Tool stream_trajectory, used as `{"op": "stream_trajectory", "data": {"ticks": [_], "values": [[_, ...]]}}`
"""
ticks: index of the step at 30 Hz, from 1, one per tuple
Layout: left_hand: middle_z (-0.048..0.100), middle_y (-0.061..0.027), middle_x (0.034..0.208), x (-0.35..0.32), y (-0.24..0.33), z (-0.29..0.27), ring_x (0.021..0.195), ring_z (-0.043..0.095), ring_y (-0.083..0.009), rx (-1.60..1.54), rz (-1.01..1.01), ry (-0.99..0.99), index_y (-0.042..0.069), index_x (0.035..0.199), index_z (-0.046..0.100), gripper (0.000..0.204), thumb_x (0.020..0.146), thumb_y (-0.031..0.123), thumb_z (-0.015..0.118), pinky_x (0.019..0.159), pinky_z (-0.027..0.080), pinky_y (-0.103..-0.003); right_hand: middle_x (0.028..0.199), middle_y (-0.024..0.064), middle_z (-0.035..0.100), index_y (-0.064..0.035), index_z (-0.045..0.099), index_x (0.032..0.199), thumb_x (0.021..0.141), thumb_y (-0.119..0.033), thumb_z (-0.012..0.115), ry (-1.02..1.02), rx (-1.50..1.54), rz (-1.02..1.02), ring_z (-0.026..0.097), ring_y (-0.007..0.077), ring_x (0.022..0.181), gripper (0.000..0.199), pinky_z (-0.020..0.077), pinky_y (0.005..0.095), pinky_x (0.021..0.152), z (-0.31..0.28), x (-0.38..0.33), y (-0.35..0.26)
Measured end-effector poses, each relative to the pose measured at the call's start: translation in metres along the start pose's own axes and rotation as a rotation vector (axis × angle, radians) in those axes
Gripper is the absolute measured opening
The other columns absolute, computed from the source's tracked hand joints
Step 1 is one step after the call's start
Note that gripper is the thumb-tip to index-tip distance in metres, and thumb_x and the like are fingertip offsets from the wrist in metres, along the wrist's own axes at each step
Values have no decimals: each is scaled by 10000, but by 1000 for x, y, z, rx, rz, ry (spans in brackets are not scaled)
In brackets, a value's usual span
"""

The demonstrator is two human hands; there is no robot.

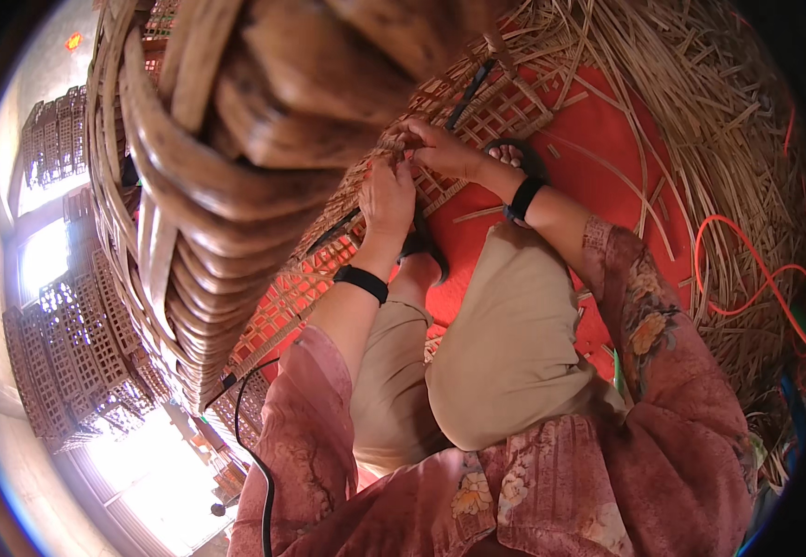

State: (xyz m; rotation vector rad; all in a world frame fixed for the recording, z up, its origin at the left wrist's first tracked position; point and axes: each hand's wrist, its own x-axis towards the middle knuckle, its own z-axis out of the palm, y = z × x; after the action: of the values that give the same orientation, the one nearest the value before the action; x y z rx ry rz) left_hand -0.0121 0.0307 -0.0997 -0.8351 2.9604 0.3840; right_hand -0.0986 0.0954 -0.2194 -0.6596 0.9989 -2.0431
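A large brown wicker piece with a thick braided rim (236, 176) fills the upper left, very close to the view. Just past its edge, my left hand (387, 197) is closed, with its fingertips pinched at the woven cane. My right hand (442, 151) meets it there, thumb and fingers pinching the same spot. The exact strand between the fingertips is too small to make out. Under and around both hands lies an open cane lattice (514, 104) with square gaps, partly hidden by the braided rim. A dark bar runs along the lattice beside each hand.
Red sheeting (607, 121) covers the floor around my feet, with loose cane offcuts on it. A big heap of cane strips (746, 121) lies at the right, crossed by an orange cord (700, 251). Stacked lattice baskets (69, 334) stand at the left near bright windows.
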Motion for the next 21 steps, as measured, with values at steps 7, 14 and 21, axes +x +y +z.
{"op": "stream_trajectory", "data": {"ticks": [7, 14, 21], "values": [[621, -260, 1007, -77, -1, 34, 951, 619, -392, 294, -174, -650, -29, 1100, 486, 333, 831, 166, 471, 796, 499, -475, 1058, 124, 589, -1, 499, 1162, 788, -46, 579, 91, -435, 92, 562, 205, 1028, 385, 435, 317, 886, 42, -17, -57], [557, -275, 1122, -114, -22, 87, 1046, 562, -375, 134, -352, -583, -32, 1119, 488, 344, 837, 163, 500, 882, 452, -449, 1007, 195, 605, -25, 530, 1145, 766, 7, 559, 269, -996, -333, 582, 346, 921, 382, 475, 403, 820, 19, -10, -20], [546, -264, 1133, -116, -38, 106, 1047, 547, -365, 28, -337, -399, -28, 1109, 502, 319, 843, 147, 523, 890, 439, -432, 997, 145, 638, -65, 618, 1086, 784, -50, 571, 42, -1215, -199, 609, 317, 928, 306, 487, 401, 798, -5, 7, -30]]}}
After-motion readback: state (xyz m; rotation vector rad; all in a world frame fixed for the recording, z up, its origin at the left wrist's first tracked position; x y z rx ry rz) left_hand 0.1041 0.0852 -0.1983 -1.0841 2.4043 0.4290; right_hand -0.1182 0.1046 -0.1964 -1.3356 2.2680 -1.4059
